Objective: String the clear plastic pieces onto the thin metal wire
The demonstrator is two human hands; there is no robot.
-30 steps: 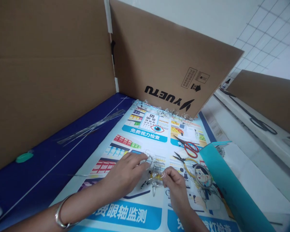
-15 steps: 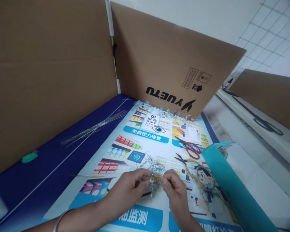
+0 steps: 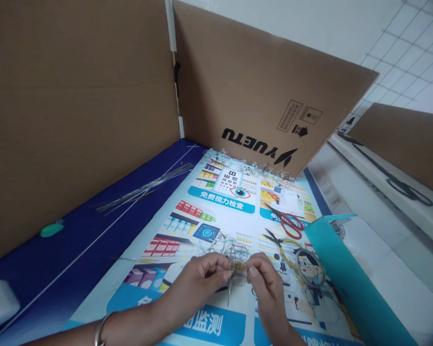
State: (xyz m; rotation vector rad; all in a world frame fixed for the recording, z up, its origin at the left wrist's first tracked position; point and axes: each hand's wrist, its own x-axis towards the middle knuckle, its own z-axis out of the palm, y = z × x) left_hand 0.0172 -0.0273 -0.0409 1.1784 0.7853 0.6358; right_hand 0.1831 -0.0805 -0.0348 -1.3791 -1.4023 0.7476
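Observation:
My left hand (image 3: 211,276), with a metal bangle on its wrist, pinches a small piece of twisted wire (image 3: 230,288) that points down toward me. Close on its right, my right hand (image 3: 265,278) has thumb and forefinger pressed together on a thin loop of the same wire. Behind the fingertips lies a loose tangle of silvery wire (image 3: 223,244) on the printed poster. Right of my hands are yellow-handled pliers (image 3: 286,250) and a coil of wire (image 3: 310,267). Farther back lie red-handled scissors (image 3: 290,224).
Cardboard panels (image 3: 267,86) stand at the back and left. Small wire pieces (image 3: 252,168) line the back panel's foot. Straight wires (image 3: 147,187) lie on the blue surface at left, near a green object (image 3: 51,229). A teal strip (image 3: 361,283) borders the right side.
The view has shifted slightly, so everything sits a little farther right. My right hand stays close to the left, and a wire loop now shows between the fingertips.

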